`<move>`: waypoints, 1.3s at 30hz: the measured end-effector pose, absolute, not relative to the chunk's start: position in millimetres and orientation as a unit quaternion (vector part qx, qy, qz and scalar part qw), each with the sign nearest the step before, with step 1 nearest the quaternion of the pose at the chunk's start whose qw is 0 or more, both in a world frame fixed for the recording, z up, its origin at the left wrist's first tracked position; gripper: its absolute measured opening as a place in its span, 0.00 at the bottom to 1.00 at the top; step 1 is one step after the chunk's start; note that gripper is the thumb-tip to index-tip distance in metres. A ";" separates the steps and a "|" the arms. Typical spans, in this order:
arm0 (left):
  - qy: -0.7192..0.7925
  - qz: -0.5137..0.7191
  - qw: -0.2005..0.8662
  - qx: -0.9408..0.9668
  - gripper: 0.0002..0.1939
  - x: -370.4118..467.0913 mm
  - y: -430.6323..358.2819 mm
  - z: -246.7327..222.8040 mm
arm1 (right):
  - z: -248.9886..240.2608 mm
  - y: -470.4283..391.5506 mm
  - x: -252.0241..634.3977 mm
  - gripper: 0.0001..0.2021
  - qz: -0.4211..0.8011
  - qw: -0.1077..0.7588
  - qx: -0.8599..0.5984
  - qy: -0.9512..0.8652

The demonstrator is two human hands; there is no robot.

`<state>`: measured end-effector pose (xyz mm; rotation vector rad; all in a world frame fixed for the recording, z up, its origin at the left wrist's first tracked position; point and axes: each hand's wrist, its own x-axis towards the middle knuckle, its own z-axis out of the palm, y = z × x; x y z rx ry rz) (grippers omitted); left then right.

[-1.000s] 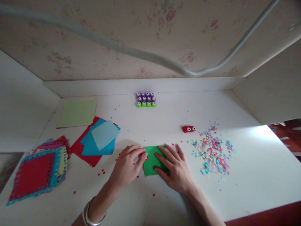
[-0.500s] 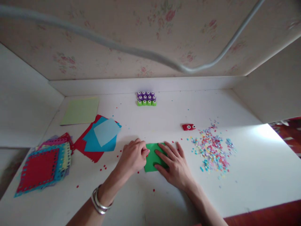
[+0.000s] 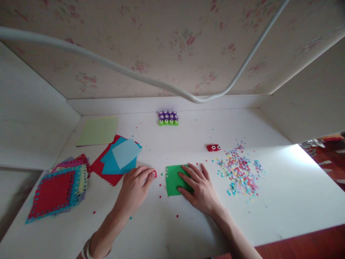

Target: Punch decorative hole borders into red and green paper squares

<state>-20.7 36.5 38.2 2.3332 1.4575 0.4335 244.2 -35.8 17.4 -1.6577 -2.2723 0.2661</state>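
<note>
behind the white table rises a wall printed with faded roses, a pale cable sagging in front of it. the green paper lies on the table between the two hands, and the punching on it looks barely begun: a few small holes show at the far end of the edge facing the left hand, while the rest of that edge looks uncut; what lies under the right hand cannot be told. a green scrap sits just off the holed edge. well out to the left of the left hand, a stack of sheets has holes along the borders, seemingly finished. the left hand pinches a small red punch, mostly hidden, between thumb and fingers, apart from the paper. the right hand is spread, fingers flat on the paper, gripping nothing. to its right are a scatter of confetti and two red punches; farther ahead of both hands stand rows of purple and green punches.
</note>
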 end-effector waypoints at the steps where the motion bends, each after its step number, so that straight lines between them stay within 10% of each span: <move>1: 0.507 0.157 0.170 0.830 0.13 -25.0 33.5 34.7 | 16.7 -35.6 244.6 0.21 0.094 0.161 -0.579 -0.794; 22: 0.371 0.285 0.228 0.854 0.13 7.8 -10.1 34.5 | 64.5 -41.8 224.5 0.09 0.370 0.423 -0.599 -0.571; 27: 0.339 0.250 0.194 0.886 0.11 12.5 -21.1 26.2 | 53.5 -20.6 290.0 0.14 0.276 0.549 -0.693 -0.378; 39: 0.349 0.229 0.183 0.890 0.12 14.9 -23.2 25.4 | 24.7 23.3 375.7 0.22 0.095 0.395 -0.836 -0.367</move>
